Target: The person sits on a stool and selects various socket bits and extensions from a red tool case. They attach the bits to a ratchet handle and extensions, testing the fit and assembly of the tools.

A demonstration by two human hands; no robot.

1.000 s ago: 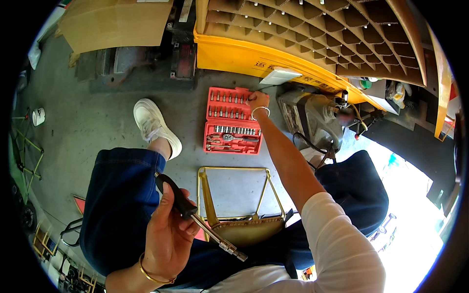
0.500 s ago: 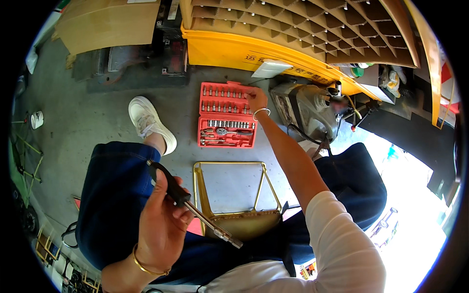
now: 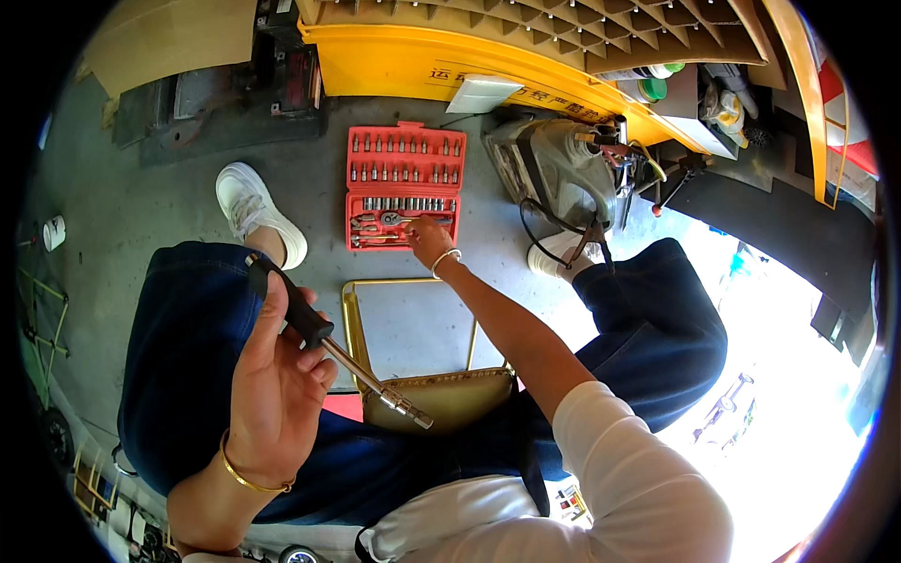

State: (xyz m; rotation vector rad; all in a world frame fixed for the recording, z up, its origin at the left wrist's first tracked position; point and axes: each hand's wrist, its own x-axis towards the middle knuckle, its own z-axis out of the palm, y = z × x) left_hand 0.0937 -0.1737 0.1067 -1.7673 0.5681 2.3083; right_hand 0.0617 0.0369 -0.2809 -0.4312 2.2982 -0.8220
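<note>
Wrapped round the black handle of a screwdriver-style socket driver [image 3: 308, 324], my left hand [image 3: 277, 375] is closed and holds it aslant over my lap. The driver's metal shaft points down and right and carries a silver socket at its end. On the floor ahead lies a red socket set case [image 3: 405, 188], opened flat. Rows of bits fill its far half; sockets and a ratchet [image 3: 390, 219] sit in its near half. My right hand [image 3: 430, 240] reaches into that near half beside the ratchet, fingers pressed together. What they grip, if anything, is hidden.
A gold metal stool frame [image 3: 349, 324] stands between my knees. Right of the case is a grey plastic jug-like container [image 3: 572, 164] with cables and tools. A yellow bin [image 3: 375, 66] with cardboard dividers runs along the far side. My white shoe [image 3: 253, 211] is left of the case.
My right hand has moved from the case's far half, by the bits, down to its near half. The view has shifted a little. My left hand still holds the socket driver.
</note>
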